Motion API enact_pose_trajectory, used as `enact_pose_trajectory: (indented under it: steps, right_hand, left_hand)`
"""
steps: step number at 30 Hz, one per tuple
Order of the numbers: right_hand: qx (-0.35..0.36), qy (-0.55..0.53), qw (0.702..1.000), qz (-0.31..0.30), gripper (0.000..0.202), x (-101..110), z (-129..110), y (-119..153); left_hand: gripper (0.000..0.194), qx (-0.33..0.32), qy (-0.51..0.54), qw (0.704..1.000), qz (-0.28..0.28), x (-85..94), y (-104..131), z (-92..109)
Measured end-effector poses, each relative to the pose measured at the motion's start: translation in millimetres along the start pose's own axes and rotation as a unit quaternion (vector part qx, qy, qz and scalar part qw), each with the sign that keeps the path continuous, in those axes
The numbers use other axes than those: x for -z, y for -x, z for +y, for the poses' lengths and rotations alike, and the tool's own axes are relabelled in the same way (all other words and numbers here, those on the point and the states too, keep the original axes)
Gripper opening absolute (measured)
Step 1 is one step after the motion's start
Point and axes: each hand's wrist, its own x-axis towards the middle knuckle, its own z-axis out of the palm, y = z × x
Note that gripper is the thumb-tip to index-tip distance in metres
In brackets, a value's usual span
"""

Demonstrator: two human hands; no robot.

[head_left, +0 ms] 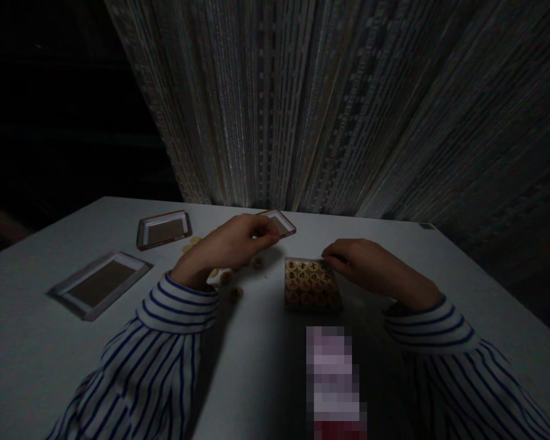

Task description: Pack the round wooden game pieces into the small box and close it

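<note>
A small square box (pixel 312 308) holds rows of round Chinese chess pieces (pixel 304 276) with black and red characters. My right hand (pixel 371 266) is closed at its back right corner, fingertips against the edge; a piece between them would be hidden. To the box's left, my left hand (pixel 236 241) is raised over the table with thumb and fingers pinched together. What it holds, if anything, cannot be made out. Beneath and beside the left wrist lie several loose pieces, among them a chess piece (pixel 237 294) and another chess piece (pixel 257 263).
A shallow tray or lid (pixel 141 264) lies at the left of the white table (pixel 252 366), with a second tray (pixel 189 227) behind it. A third tray (pixel 291 230) sits partly behind my left hand. A patterned curtain (pixel 275 122) hangs beyond the far edge. A pixelated patch covers the near middle.
</note>
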Motion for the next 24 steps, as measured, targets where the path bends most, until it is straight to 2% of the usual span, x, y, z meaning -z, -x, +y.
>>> enact_pose_trajectory:
  steps: [3,6,14,18,24]
  right_hand:
    - [0.021,-0.019,1.0,-0.003,0.027,-3.9,-3.1,-1.6]
    - [0.042,-0.022,0.998,-0.03,0.026,-10.4,-7.5,-5.3]
    - [0.057,0.013,0.991,-0.122,0.025,-19.6,-17.9,-12.0]
    - [0.069,0.039,0.99,-0.119,0.019,-25.3,-18.1,-12.1]
    - [0.073,0.041,0.991,-0.105,0.016,-32.4,-17.7,-12.4]
  left_hand:
    - [0.027,0.001,-0.005,1.0,-0.002,-1.5,-0.4,-0.4]
    - [0.025,0.0,-0.008,1.0,-0.017,-9.0,-3.6,-2.6]
    - [0.025,-0.042,-0.085,0.991,-0.092,-48.1,-15.6,-13.5]
    - [0.023,-0.035,-0.1,0.989,-0.103,-58.7,-16.2,-14.9]
    - [0.019,-0.02,-0.115,0.985,-0.13,-62.5,-15.5,-10.8]
